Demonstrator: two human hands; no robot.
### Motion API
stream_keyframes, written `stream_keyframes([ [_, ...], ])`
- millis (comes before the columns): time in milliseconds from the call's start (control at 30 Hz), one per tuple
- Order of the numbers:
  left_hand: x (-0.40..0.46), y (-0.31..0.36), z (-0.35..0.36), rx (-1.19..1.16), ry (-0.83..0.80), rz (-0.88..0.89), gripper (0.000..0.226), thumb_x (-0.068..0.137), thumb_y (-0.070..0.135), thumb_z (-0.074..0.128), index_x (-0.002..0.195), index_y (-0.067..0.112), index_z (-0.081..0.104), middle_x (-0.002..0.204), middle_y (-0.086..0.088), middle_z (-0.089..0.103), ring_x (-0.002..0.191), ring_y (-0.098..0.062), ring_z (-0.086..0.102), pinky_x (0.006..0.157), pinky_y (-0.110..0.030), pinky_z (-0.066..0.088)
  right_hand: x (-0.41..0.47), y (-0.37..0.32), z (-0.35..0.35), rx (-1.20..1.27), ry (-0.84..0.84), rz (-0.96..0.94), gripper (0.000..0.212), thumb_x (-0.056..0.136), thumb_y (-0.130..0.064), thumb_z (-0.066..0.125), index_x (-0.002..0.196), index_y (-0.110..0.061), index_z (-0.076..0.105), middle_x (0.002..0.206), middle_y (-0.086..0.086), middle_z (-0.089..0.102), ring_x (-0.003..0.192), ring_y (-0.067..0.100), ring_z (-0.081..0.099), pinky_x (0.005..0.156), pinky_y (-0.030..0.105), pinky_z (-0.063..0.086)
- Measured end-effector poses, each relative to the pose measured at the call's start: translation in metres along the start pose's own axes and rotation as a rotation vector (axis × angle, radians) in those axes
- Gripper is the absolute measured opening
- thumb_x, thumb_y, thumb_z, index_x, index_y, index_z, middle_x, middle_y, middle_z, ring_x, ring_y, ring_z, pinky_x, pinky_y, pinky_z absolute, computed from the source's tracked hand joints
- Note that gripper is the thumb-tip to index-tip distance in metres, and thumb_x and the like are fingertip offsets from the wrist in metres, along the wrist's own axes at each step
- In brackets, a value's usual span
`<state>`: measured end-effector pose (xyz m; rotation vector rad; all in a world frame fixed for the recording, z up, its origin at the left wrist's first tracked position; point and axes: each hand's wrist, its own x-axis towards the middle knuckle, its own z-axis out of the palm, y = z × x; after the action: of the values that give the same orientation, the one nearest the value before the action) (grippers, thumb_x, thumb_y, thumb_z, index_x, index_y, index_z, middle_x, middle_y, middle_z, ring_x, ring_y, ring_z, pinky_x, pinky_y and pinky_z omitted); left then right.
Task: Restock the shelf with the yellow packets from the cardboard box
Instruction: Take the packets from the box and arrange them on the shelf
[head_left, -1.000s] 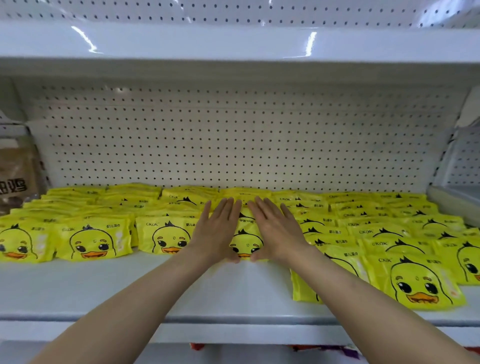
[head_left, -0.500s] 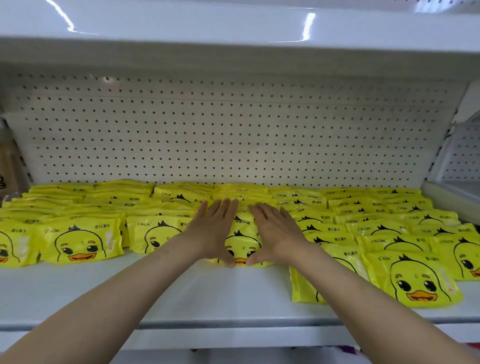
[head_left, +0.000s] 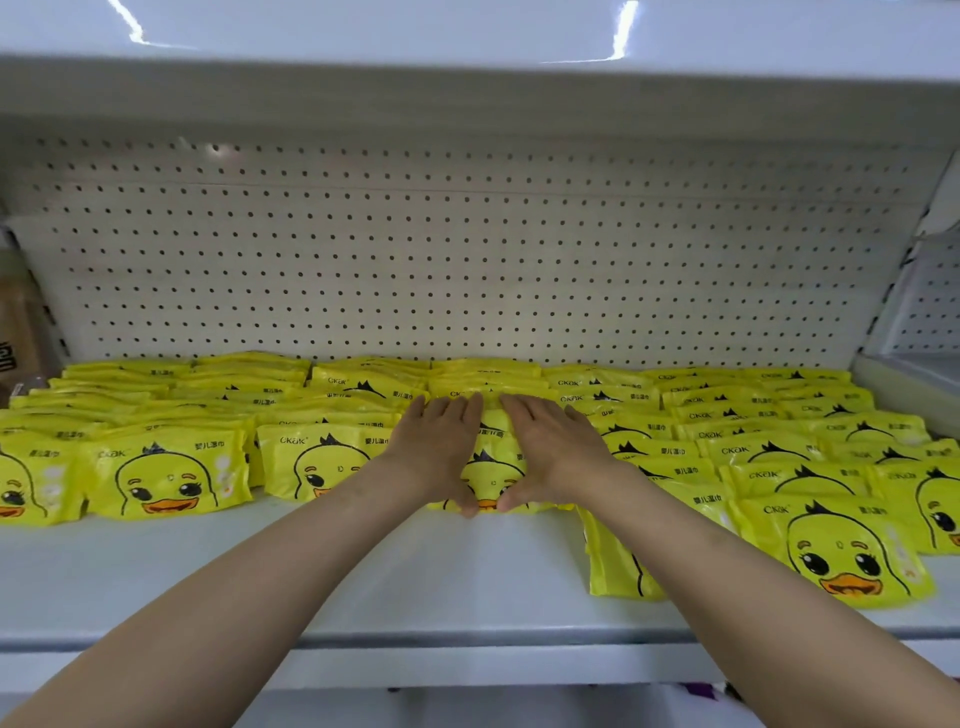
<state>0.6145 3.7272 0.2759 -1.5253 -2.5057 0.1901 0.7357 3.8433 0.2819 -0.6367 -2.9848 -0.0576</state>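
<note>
Left hand (head_left: 441, 452) and right hand (head_left: 556, 452) flat, fingers straight, pressing centre yellow packet (head_left: 491, 467) on shelf (head_left: 415, 582).

Glossy plastic packets (head_left: 171, 475), smooth painted-metal shelf (head_left: 363, 582).
</note>
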Motion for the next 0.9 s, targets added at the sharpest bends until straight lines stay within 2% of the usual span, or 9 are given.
stream_keyframes([
  [100,-0.005,0.0,-0.002,-0.056,-0.046,0.013,0.139,0.059,0.065,0.079,0.155,0.011,-0.007,0.163,-0.004,0.007,0.15,-0.024,0.005,0.121,-0.049,0.007,-0.003,0.002,-0.002,0.016,-0.047,-0.008,0.125,0.065,-0.067,0.077,0.158,-0.022,0.007,0.165,-0.002,0.009,0.152,0.018,0.008,0.123,0.047,0.011],
  [200,-0.003,0.001,-0.003,-0.069,-0.014,-0.002,0.133,0.064,0.061,0.079,0.155,0.012,-0.006,0.163,-0.005,0.007,0.15,-0.023,0.005,0.121,-0.049,0.008,0.0,0.003,0.002,0.001,0.022,-0.002,0.114,0.069,-0.066,0.076,0.156,-0.023,0.015,0.164,-0.001,0.014,0.152,0.018,0.01,0.123,0.047,0.01],
  [333,-0.005,-0.003,-0.003,-0.1,-0.029,0.036,0.137,0.063,0.065,0.077,0.155,0.012,-0.01,0.164,-0.004,-0.002,0.151,-0.02,-0.005,0.122,-0.046,0.0,0.002,0.002,0.003,-0.027,0.025,-0.022,0.119,0.067,-0.068,0.075,0.156,-0.021,0.012,0.165,0.0,0.011,0.152,0.017,0.005,0.123,0.048,0.007],
  [400,-0.01,-0.011,-0.005,-0.178,-0.064,0.062,0.139,0.063,0.073,0.071,0.154,0.013,-0.015,0.163,0.0,-0.011,0.149,-0.015,-0.014,0.122,-0.043,-0.007,-0.001,0.002,0.003,-0.013,-0.018,-0.031,0.128,0.064,-0.076,0.071,0.158,-0.02,0.005,0.166,-0.001,0.004,0.153,0.016,-0.001,0.123,0.048,0.004],
  [467,-0.014,-0.024,-0.006,-0.257,-0.041,0.07,0.127,0.07,0.081,0.054,0.154,0.016,-0.015,0.163,0.003,-0.013,0.148,-0.011,-0.017,0.121,-0.04,-0.009,-0.002,0.0,0.001,0.033,-0.021,-0.035,0.125,0.067,-0.085,0.058,0.158,-0.021,0.003,0.166,-0.002,0.002,0.153,0.016,-0.002,0.124,0.047,0.002],
  [567,-0.019,-0.054,-0.006,-0.277,0.01,0.012,0.104,0.076,0.083,0.014,0.156,0.019,-0.007,0.164,0.003,-0.008,0.148,-0.008,-0.014,0.122,-0.039,-0.007,0.006,-0.007,-0.003,0.152,0.088,-0.042,0.094,0.085,-0.081,0.035,0.158,-0.024,0.016,0.165,-0.003,0.016,0.152,0.015,0.008,0.123,0.045,0.006],
  [633,-0.022,-0.077,-0.007,-0.302,-0.002,-0.063,0.094,0.08,0.077,0.003,0.157,0.022,0.001,0.164,0.005,-0.004,0.149,-0.008,-0.012,0.121,-0.039,-0.008,0.016,-0.015,-0.007,0.213,0.164,-0.07,0.077,0.093,-0.071,0.033,0.155,-0.026,0.028,0.161,-0.002,0.029,0.15,0.017,0.019,0.122,0.044,0.013],
  [767,-0.026,-0.114,-0.005,-0.299,-0.051,-0.136,0.069,0.097,0.06,0.008,0.157,0.026,0.009,0.164,0.006,0.001,0.149,-0.008,-0.008,0.121,-0.041,-0.007,0.04,-0.034,-0.015,0.365,0.262,-0.101,0.048,0.098,-0.051,0.05,0.14,-0.028,0.053,0.136,0.003,0.058,0.133,0.02,0.043,0.104,0.037,0.039],
  [900,-0.023,-0.135,0.004,-0.335,-0.077,-0.19,0.065,0.098,0.06,0.007,0.156,0.03,0.01,0.164,0.007,0.002,0.15,-0.011,-0.005,0.121,-0.042,-0.005,0.07,-0.053,-0.013,0.466,0.277,-0.058,0.031,0.093,-0.038,0.063,0.123,-0.031,0.067,0.104,-0.006,0.071,0.115,0.016,0.051,0.086,0.032,0.046],
])
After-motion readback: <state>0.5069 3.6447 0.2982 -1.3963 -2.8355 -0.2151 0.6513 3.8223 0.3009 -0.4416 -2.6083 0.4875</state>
